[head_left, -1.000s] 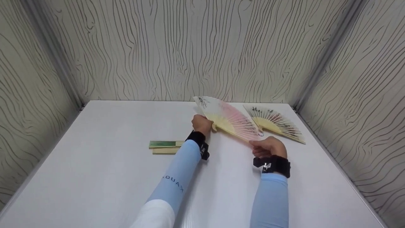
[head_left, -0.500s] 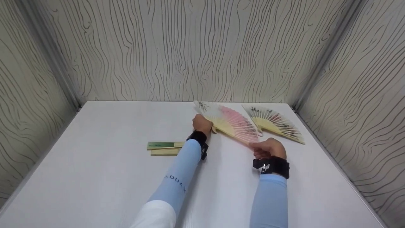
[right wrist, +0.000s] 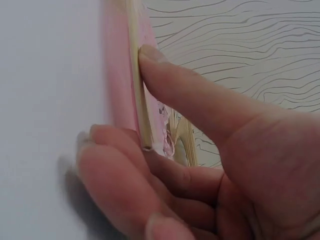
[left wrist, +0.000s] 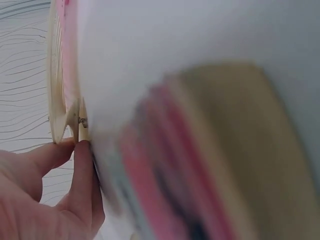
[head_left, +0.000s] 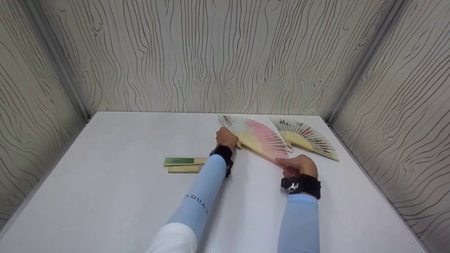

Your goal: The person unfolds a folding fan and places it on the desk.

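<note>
Head view, listed by size.

Desk (head_left: 105, 196): white, smooth, flat; walled on three sides by grey wood-grain panels.

Pink fan (head_left: 262, 137): spread open, low over the desk between the two grips. Thin bamboo ribs, a pale leaf fading from white to pink, ink marks at its far left tip. Judged light, springy and easily torn along the leaf; best taken by the stiff outer guard sticks or at the pivot, not by the leaf.

Second fan (head_left: 306, 137): open, flat on the desk, just beyond and to the right of the right grip; cream ribs, dark print.

Closed fans (head_left: 182, 164): two, one green-faced and one plain bamboo, lying side by side just left of the left wrist.

Left hand (head_left: 226, 137): fingers curled, pinching the pink fan at its pivet end beside the rivet (left wrist: 81, 120).

Right hand (head_left: 299, 166): thumb and curled fingers clamped on the near guard stick (right wrist: 137, 90).
</note>
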